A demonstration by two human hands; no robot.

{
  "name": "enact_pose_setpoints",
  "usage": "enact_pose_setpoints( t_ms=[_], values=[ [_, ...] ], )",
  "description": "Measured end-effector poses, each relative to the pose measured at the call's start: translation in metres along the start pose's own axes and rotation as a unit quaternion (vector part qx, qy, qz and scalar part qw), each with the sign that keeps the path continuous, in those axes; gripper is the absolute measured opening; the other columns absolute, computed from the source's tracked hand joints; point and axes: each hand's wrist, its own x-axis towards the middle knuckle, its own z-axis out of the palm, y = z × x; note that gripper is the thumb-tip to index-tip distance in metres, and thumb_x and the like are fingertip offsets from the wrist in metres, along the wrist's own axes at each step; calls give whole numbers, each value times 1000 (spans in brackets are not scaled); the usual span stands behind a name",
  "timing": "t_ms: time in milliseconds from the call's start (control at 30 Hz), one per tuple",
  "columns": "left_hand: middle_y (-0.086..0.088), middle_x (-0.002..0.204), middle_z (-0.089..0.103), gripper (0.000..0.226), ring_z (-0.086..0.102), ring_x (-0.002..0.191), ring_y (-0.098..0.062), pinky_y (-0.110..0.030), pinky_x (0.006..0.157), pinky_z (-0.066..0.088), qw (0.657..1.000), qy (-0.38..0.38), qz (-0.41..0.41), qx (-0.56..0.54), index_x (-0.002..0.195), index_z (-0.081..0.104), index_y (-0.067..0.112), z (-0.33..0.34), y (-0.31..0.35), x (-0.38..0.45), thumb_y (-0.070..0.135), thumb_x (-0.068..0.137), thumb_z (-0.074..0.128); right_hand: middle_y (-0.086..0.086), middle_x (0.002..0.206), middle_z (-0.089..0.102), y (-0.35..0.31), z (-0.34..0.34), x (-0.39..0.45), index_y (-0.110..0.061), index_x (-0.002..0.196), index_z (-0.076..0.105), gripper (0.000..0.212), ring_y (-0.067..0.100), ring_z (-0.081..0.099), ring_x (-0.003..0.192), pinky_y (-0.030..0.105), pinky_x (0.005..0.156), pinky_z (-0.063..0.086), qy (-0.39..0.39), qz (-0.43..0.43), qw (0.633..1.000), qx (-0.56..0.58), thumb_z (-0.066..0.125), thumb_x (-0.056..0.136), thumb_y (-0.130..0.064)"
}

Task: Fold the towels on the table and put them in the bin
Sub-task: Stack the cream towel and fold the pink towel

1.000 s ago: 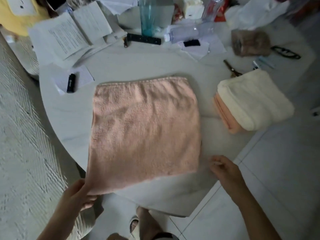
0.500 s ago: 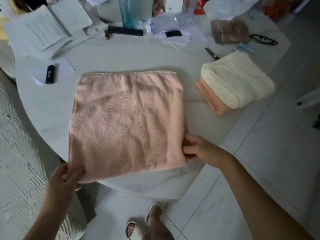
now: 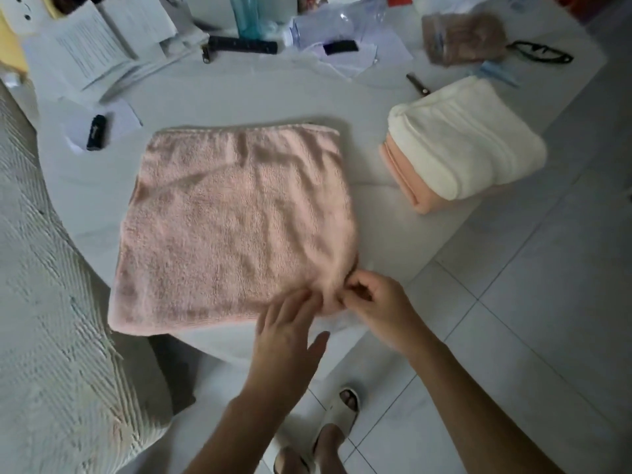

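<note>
A pink towel (image 3: 232, 227) lies flat in a square on the round white table (image 3: 239, 94). My right hand (image 3: 379, 306) pinches the towel's near right corner, and the cloth bunches up there. My left hand (image 3: 290, 333) rests with spread fingers on the near edge beside that corner. To the right, at the table's edge, sits a folded cream towel (image 3: 465, 145) stacked on a folded peach towel (image 3: 403, 176). No bin is in view.
Papers (image 3: 89, 53), a black remote (image 3: 242, 46), a small black lighter (image 3: 95, 131), a teal bottle (image 3: 248, 12), scissors (image 3: 419, 84), a brown bag (image 3: 461, 37) and glasses (image 3: 540, 54) crowd the table's far side. A quilted bed (image 3: 44, 319) lies left; tiled floor (image 3: 530, 302) right.
My left hand let go of the near left corner and moved right to the near right corner. My right hand shifted down and pinched that corner, wrinkling the towel.
</note>
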Motion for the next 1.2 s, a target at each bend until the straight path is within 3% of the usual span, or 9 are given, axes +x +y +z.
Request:
enact_pose_setpoints(
  t_ms=[133, 233, 367, 500, 567, 633, 733, 833, 1200],
  values=[
    [-4, 137, 57, 52, 50, 127, -31, -45, 109, 39, 998, 0, -46, 36, 131, 63, 16, 26, 22, -1, 27, 81, 76, -2, 85, 57, 29, -11, -13, -11, 79, 61, 9, 3, 53, 69, 11, 63, 42, 132, -122, 982, -59, 70, 83, -12],
    [-8, 140, 56, 57, 49, 131, -34, -55, 108, 40, 998, -3, -46, 50, 133, 62, 13, 25, 19, -4, 23, 78, 77, -7, 82, 59, 29, -4, -16, -14, 80, 59, 8, 0, 54, 69, 8, 62, 40, 108, -172, 978, -40, 65, 84, -17],
    [-9, 144, 54, 62, 47, 134, -35, -55, 113, 34, 997, 11, -42, 58, 136, 60, 13, 26, 18, -3, 20, 77, 78, -3, 78, 66, 26, -10, -14, -27, 91, 57, 14, 12, 61, 69, 28, 65, 49, 4, -29, 988, 149, 64, 83, -19],
    [-11, 141, 55, 64, 50, 129, -37, -57, 110, 37, 997, 42, -43, 48, 134, 61, 13, 30, 19, -4, 15, 73, 80, -1, 79, 70, 27, -28, -12, -52, 133, 39, 68, 15, 66, 77, 30, 74, 51, -111, 55, 983, 136, 68, 74, -35],
    [-12, 140, 56, 65, 51, 127, -39, -56, 111, 36, 997, 61, -42, 38, 133, 62, 11, 34, 19, -4, 11, 70, 79, -5, 64, 62, 24, -38, -11, -55, 112, 54, 44, 9, 55, 61, 24, 59, 44, -171, 52, 977, 119, 66, 76, -35],
    [-13, 138, 57, 60, 53, 125, -39, -57, 108, 36, 996, 81, -36, 28, 131, 63, 9, 36, 18, -3, 7, 72, 74, -7, 59, 57, 20, -40, -9, -27, 95, 62, 10, 9, 45, 55, 29, 53, 36, -194, 43, 977, 73, 60, 85, -24],
    [-12, 135, 58, 52, 54, 121, -38, -54, 103, 40, 995, 96, -29, 14, 129, 64, 9, 36, 16, -1, 5, 77, 65, -3, 61, 60, 15, -38, -3, -3, 92, 56, 6, 15, 48, 59, 34, 59, 37, -209, 53, 976, 13, 52, 91, -8],
    [-12, 134, 57, 53, 53, 117, -38, -52, 100, 42, 996, 90, -23, 12, 132, 63, 14, 35, 16, 0, 4, 80, 65, -3, 57, 63, 10, -37, 3, -13, 84, 55, 6, 8, 47, 48, 23, 51, 38, -223, 43, 972, -61, 56, 89, -16],
    [-17, 134, 54, 62, 46, 113, -39, -59, 98, 43, 995, 87, -35, 45, 130, 66, 25, 40, 26, -2, 4, 73, 75, -14, 74, 66, 34, -58, -14, -31, 82, 59, 19, 2, 57, 59, 16, 53, 43, 43, 67, 997, -23, 64, 80, -49]
  ],
)
